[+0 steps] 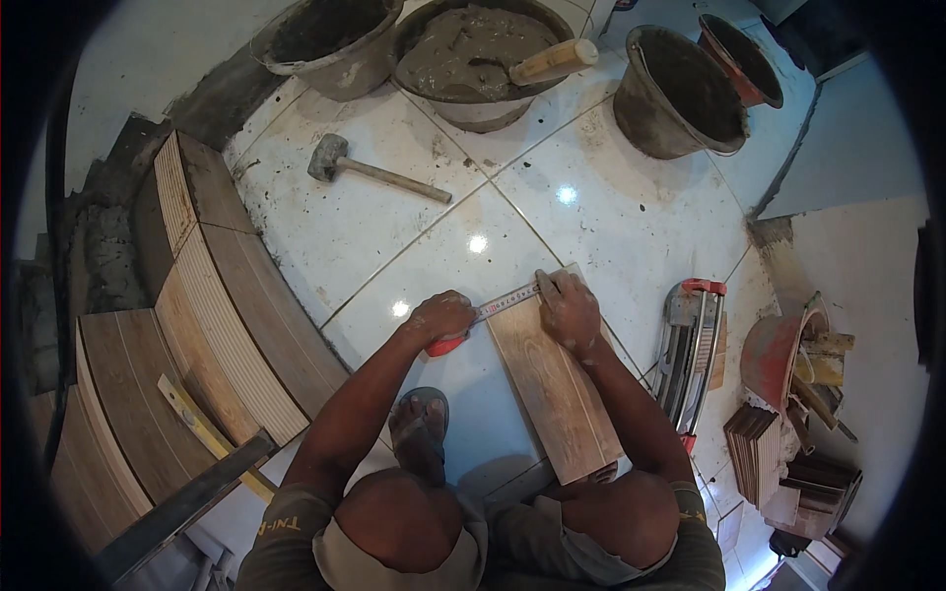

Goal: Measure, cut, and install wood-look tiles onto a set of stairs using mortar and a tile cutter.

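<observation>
My left hand (pixel 441 317) is closed around a tape measure, whose red case (pixel 446 346) shows below the fingers. Its pale blade (pixel 508 298) is drawn out to the right, across the far end of a long wood-look tile (pixel 552 394). At that end, my right hand (pixel 572 313) has its fingers bent, pressing the blade against the tile. The tile slants away from between my knees over the white floor. Parts of the blade's tip are hidden under the right fingers.
A mallet (pixel 379 177) lies ahead on the floor tiles. Beyond stand a mortar tub (pixel 478 108) with a wooden-handled tool and several buckets (pixel 675 98). Tiled steps (pixel 246 325) with a spirit level (pixel 202 424) rise left. A tile cutter (pixel 687 355) and stacked tiles (pixel 754 453) lie right.
</observation>
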